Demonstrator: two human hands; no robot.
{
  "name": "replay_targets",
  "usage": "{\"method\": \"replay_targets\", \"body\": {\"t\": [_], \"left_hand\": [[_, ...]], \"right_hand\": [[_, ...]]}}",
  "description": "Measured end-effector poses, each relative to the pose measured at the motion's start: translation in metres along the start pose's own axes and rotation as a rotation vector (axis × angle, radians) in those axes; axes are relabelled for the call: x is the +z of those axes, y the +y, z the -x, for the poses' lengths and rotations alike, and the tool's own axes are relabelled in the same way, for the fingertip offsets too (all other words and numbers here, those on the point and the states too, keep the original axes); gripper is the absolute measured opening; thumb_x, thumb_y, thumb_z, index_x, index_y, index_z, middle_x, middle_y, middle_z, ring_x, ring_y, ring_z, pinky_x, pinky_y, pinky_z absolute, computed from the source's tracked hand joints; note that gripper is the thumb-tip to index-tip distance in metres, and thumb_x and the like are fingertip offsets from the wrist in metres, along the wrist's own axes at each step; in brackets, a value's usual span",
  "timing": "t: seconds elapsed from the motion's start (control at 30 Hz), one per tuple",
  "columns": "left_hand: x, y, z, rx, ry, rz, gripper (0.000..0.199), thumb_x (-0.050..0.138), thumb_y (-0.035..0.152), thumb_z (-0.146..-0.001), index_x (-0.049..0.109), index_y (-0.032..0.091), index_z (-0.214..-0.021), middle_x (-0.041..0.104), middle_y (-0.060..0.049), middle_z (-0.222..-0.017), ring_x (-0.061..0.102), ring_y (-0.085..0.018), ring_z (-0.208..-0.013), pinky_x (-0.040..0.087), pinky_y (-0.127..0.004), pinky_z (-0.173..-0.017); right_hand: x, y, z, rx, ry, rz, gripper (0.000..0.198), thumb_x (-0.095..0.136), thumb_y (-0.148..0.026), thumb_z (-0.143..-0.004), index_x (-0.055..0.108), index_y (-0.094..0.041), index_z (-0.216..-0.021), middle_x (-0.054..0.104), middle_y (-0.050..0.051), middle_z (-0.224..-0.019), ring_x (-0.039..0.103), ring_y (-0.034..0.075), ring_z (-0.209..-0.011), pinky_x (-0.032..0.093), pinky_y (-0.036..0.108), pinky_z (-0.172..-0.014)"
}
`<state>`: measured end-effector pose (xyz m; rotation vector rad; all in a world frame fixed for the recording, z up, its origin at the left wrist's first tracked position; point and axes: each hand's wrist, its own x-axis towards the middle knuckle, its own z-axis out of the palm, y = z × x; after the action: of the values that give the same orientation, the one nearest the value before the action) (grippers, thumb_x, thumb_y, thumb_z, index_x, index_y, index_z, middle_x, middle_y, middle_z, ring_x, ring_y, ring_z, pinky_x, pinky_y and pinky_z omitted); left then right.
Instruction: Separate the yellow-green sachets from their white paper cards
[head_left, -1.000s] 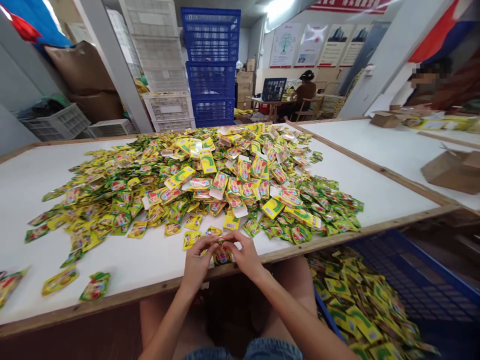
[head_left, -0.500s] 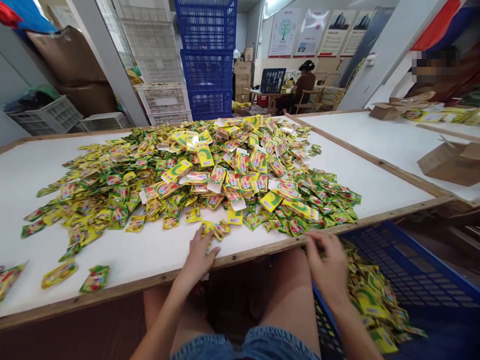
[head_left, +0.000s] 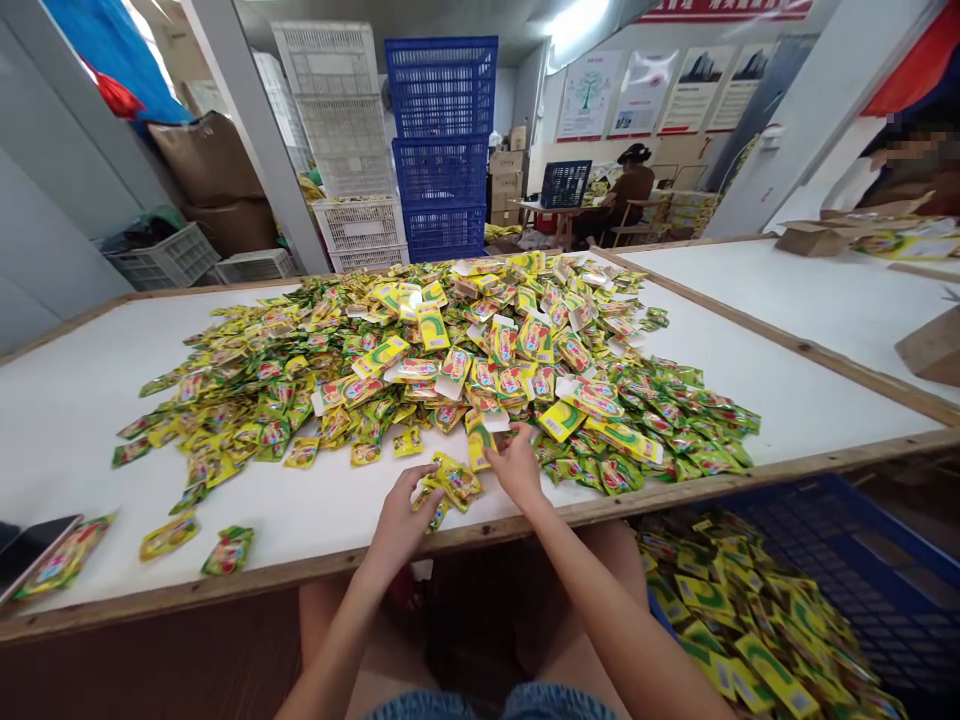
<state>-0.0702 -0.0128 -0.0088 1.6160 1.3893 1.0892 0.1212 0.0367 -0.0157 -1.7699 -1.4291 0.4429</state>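
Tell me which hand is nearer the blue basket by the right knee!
Right hand, at a yellow box left of the basket; left hand is farther left, at packets.

Near the centre of the frame, a small yellow box [head_left: 478, 436] is being touched by the right hand [head_left: 517, 468]. Just left of it, yellow sachets [head_left: 459, 480] are being touched by the left hand [head_left: 403, 512]. Above both hands, a broad heap [head_left: 405, 362] of yellow and green packets mixed with little cartons [head_left: 535, 337] is being supported by a wood-edged white table [head_left: 315, 520]. At lower left, a dark flat object [head_left: 34, 552] is being cut off by the frame. At lower right, many yellow packs [head_left: 754, 620] are being held in a blue crate [head_left: 829, 512]. At upper centre, stacked white crates [head_left: 336, 130] are being shown beside stacked blue crates [head_left: 442, 92].
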Motion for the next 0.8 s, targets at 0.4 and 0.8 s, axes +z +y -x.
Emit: {"method": "replay_targets", "body": {"t": [0.4, 0.8], "left_hand": [[0.017, 0.011, -0.019, -0.325, 0.084, 0.731, 0.047, 0.069, 0.035, -0.064, 0.054, 0.013, -0.103, 0.069, -0.008, -0.087, 0.066, -0.020, -0.075, 0.051, -0.030, -0.069], [-0.013, 0.005, -0.016, -0.339, 0.213, 0.919, 0.035, 0.062, 0.032, -0.067, 0.060, 0.009, -0.093, 0.071, -0.011, -0.083, 0.067, -0.025, -0.080, 0.052, -0.035, -0.070]], "right_hand": [[-0.042, -0.005, 0.041, -0.465, -0.277, -0.083, 0.016, 0.051, -0.020, -0.081, 0.055, -0.023, -0.095, 0.061, 0.003, -0.088, 0.057, 0.018, -0.076, 0.043, 0.033, -0.076], [-0.060, 0.065, 0.002, -0.131, -0.026, 0.197, 0.014, 0.061, -0.026, -0.069, 0.051, -0.019, -0.076, 0.061, 0.005, -0.074, 0.056, 0.021, -0.068, 0.039, 0.031, -0.061]]}}
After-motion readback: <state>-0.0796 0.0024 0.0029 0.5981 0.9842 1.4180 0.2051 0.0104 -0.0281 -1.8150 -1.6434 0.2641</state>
